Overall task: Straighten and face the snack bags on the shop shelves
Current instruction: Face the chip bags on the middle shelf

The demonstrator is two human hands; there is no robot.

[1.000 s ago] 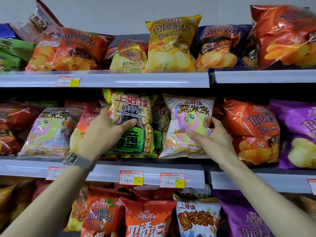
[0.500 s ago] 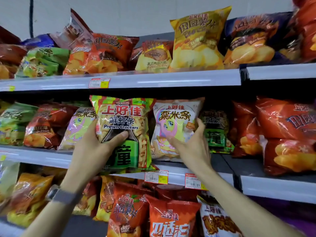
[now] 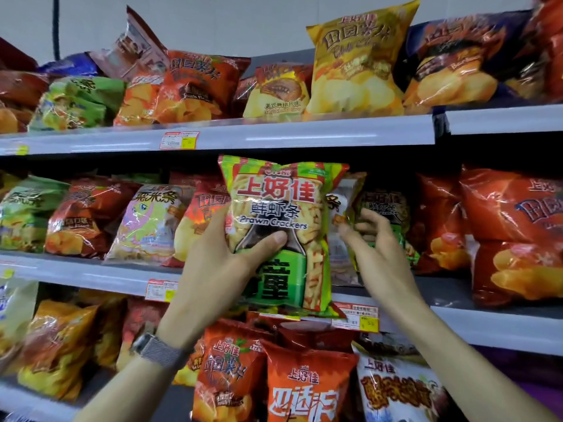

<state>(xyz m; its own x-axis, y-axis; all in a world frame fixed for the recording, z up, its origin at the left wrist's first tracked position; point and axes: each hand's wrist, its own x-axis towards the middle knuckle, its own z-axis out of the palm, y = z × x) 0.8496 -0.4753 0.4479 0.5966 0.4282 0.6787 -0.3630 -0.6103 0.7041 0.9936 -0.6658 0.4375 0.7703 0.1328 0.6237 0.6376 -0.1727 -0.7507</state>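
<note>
Biggest worry first: the whole row on the middle shelf is puffy bags leaning on each other, so if you shove the prawn cracker bag back in hard, I'd guess its neighbours slide or flop over the shelf's front lip. Next, that bag is out in front of the shelf with its bottom hanging past the lip. It's carried only by your left hand, thumb clamped across the front and the other fingers hidden behind. Slick film like that could squirt out of a one-handed squeeze, and gripping harder might crush the crackers. Smaller one: your right hand, just above the shelf, has its fingers curled, and it looks like they're pinching the edge of the white bag, which is mostly hidden. Tugging it by the edge could twist it sideways instead of facing it. Looks-wise the prawn cracker bag is upright with the label towards you. It's well inflated, with a green and red top, a clear window showing pale sticks, a green panel low down, and a few creases at the top seam.
</note>
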